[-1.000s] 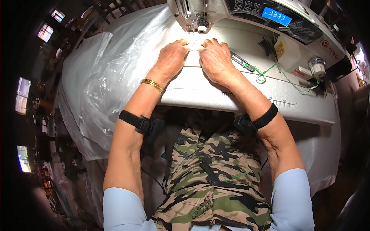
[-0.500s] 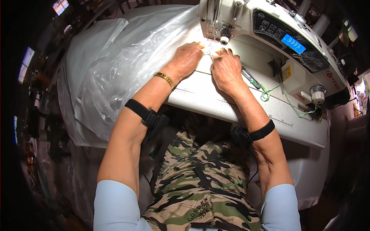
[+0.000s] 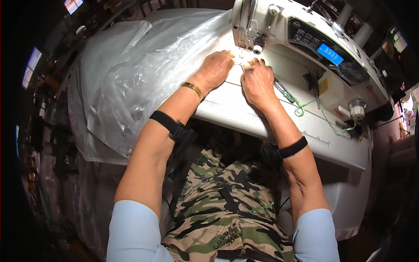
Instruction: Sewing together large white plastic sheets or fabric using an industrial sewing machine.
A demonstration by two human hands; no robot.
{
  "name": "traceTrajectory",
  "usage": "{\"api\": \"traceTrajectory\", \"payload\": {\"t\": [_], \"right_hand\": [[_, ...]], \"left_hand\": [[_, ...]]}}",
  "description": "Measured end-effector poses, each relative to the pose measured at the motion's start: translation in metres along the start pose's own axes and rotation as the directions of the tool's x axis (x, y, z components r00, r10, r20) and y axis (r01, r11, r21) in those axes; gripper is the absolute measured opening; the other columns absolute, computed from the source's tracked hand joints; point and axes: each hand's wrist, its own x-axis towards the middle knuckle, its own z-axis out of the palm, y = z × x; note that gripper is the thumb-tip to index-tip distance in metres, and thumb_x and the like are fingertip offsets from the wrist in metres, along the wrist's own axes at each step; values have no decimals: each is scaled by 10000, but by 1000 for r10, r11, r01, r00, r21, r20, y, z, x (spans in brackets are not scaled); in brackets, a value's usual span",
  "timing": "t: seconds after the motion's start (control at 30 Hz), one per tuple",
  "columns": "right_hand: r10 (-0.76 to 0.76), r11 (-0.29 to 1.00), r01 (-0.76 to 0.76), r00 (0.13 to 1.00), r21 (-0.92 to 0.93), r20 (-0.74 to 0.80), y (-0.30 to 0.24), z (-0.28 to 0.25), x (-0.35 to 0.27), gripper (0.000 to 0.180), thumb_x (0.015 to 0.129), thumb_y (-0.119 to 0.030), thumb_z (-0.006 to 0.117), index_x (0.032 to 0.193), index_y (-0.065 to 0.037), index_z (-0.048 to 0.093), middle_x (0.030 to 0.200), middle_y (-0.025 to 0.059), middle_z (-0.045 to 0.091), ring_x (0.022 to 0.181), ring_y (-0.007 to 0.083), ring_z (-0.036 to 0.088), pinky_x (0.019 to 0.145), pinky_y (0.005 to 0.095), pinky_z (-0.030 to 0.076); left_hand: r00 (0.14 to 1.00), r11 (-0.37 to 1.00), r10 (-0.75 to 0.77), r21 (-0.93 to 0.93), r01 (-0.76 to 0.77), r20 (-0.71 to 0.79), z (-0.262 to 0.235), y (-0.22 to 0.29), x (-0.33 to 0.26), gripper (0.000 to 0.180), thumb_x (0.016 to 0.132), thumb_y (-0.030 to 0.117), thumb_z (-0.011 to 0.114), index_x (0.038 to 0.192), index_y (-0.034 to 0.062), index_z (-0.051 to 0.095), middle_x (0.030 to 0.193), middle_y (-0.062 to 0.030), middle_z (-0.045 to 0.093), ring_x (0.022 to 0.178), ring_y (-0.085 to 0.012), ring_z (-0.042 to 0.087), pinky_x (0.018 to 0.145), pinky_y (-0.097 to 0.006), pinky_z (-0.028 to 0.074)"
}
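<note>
Both my hands are at the needle end of a white sewing machine (image 3: 276,29), one on each side of the presser foot. The fingers of my left hand (image 3: 215,69) are closed and pressed down left of the needle. Just right of it, my right hand (image 3: 258,83) has its fingers bent and pinched together. A small pale piece seems to lie between the fingertips, but the bright lamp glare washes it out and I cannot make out its kind. The fingertips are partly lost in that glare.
Clear plastic sheeting (image 3: 118,94) covers the left side of the table. Right of my right hand lie a dark slim tool (image 3: 284,91), perhaps thread snips, and tangled green thread (image 3: 299,109). The white table's front edge (image 3: 336,158) carries ruler marks.
The whole view has shifted slightly, with the machine and sheeting sitting a little further right. Both hands keep nearly the same place beside the needle, fingers still closed.
</note>
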Motion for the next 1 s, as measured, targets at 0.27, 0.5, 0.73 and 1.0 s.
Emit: {"api": "traceTrajectory", "payload": {"t": [0.27, 0.5, 0.73, 1.0], "right_hand": [[-102, 985, 84, 989, 153, 111, 9, -28, -20, 213, 918, -221, 545, 972, -54, 665, 1053, 115, 655, 1024, 322, 588, 874, 465, 460], [177, 931, -75, 949, 358, -261, 48, -82, -274, 156, 876, -131, 659, 1014, -61, 680, 1020, 88, 683, 982, 269, 625, 876, 372, 463], [701, -337, -941, -235, 22, 674, -16, -23, -568, 512, 942, -453, 555, 1079, 29, 663, 1070, 238, 678, 1039, 350, 630, 909, 424, 462], [559, -347, -898, 32, 269, 828, -31, 19, -575, 540, 1002, -448, 469, 1262, 4, 606, 1155, 140, 662, 1051, 237, 594, 944, 373, 445]], "left_hand": [[974, 976, -219, 23, 218, 65, -28, 53, -11, 204, 784, -30, 549, 963, -19, 646, 1031, -221, 663, 964, -388, 633, 846, -440, 521], [997, 972, 23, -235, -4, 78, -60, 129, -178, 204, 847, 17, 654, 1049, 6, 680, 1141, -167, 667, 1044, -332, 645, 894, -393, 513], [801, 973, -67, -138, 184, 595, -1, 133, -281, 374, 828, 287, 707, 1082, 17, 659, 1220, -134, 615, 1219, -304, 513, 1005, -423, 380], [880, 981, -30, 181, -64, 474, 39, 131, -267, 732, 738, 367, 781, 1336, 54, 497, 1333, -152, 539, 1262, -342, 446, 1018, -464, 356]]}}
